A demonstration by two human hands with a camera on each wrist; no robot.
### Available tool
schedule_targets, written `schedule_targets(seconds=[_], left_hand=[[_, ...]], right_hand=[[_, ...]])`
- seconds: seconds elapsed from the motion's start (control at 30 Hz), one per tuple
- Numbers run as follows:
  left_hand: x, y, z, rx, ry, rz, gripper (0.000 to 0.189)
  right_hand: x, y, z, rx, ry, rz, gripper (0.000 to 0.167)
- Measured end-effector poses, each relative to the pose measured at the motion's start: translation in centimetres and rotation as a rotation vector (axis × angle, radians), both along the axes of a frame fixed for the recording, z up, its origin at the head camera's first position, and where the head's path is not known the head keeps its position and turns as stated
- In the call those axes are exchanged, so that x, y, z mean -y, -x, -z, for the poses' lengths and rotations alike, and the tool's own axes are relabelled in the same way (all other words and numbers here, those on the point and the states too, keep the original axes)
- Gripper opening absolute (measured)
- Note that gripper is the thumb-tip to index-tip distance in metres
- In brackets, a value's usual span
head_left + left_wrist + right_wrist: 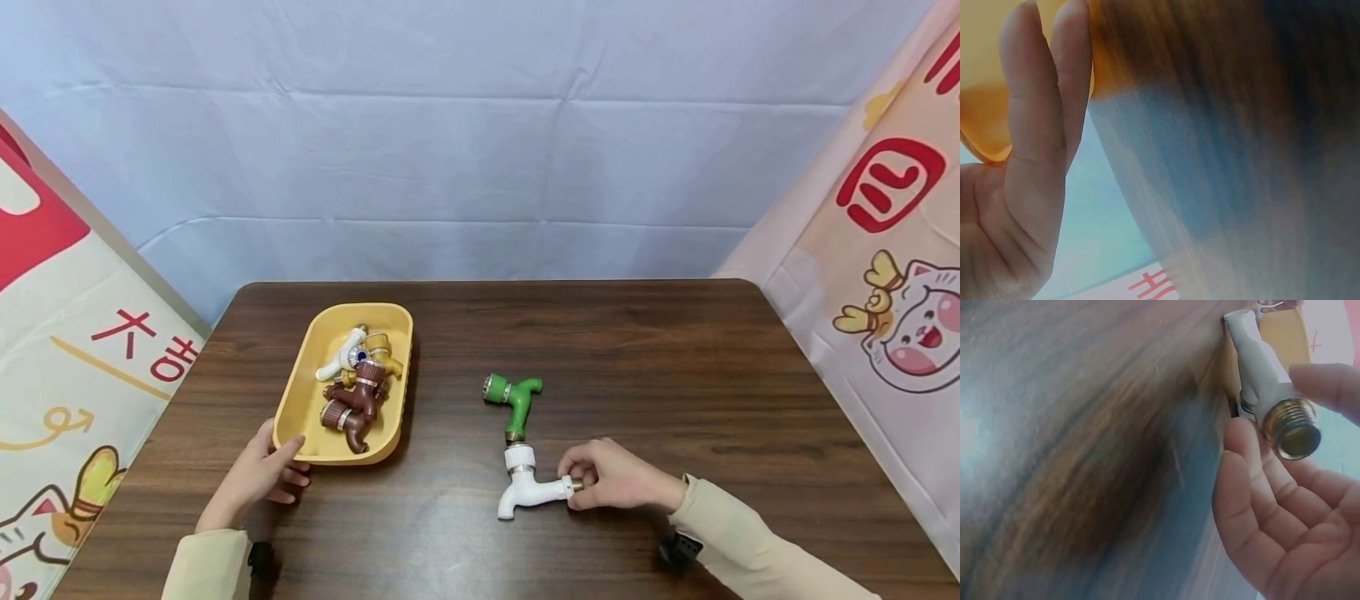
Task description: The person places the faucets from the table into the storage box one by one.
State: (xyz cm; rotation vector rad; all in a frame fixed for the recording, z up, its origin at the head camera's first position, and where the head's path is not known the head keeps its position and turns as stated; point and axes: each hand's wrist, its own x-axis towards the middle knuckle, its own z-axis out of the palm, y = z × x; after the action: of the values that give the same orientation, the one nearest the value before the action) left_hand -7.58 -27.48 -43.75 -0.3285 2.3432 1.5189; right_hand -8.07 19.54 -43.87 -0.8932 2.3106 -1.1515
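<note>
A white tap (pixel 528 490) lies on the table, its spout toward the left. My right hand (pixel 618 477) pinches its inlet end between thumb and fingers, and the brass thread (pixel 1294 430) shows in the right wrist view. Just beyond the white handle lies a green tap (pixel 519 406), its threaded end right at that handle. My left hand (pixel 258 475) holds the near left corner of a yellow basin (pixel 300 396), with a digit over the rim and straight fingers (pixel 1035 94) outside it. In the basin are a white tap (pixel 342 354), a yellow tap (pixel 381 346) and brown taps (pixel 365 392), piled together.
The dark wooden table (pixel 637 358) has rounded far corners. Behind it hangs a pale cloth (pixel 465 167). Printed cloths with cartoon figures stand at the left (pixel 112 333) and right (pixel 892 275). Dark bands sit at both wrists.
</note>
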Motion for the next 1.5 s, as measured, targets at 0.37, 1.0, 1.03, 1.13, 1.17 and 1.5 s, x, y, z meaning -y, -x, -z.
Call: schedule_targets(seconds=[0.37, 1.0, 1.03, 1.13, 1.17, 1.5], left_hand=[[-0.1, -0.1, -0.1, 0.003, 0.005, -0.003, 0.052], [0.0, -0.1, -0.1, -0.009, 0.01, 0.002, 0.054], [0.0, -0.1, -0.1, -0.009, 0.008, 0.001, 0.053], [-0.1, -0.1, -0.1, -0.008, 0.007, 0.001, 0.053], [-0.1, -0.1, -0.1, -0.008, 0.007, 0.001, 0.053], [-0.2, -0.1, -0.4, -0.012, -0.002, 0.003, 0.051]], right_hand=[[0.3, -0.3, 0.0, -0.013, 0.031, 0.035, 0.015], [0.9, -0.2, -0.9, -0.107, 0.086, 0.069, 0.014], [0.9, -0.2, -0.9, -0.117, 0.09, 0.068, 0.014], [0.9, 0.0, -1.0, -0.15, 0.103, 0.062, 0.015], [0.9, 0.1, -1.1, -0.16, 0.106, 0.062, 0.015], [1.4, 0.7, -2.1, -0.158, 0.095, 0.085, 0.016]])
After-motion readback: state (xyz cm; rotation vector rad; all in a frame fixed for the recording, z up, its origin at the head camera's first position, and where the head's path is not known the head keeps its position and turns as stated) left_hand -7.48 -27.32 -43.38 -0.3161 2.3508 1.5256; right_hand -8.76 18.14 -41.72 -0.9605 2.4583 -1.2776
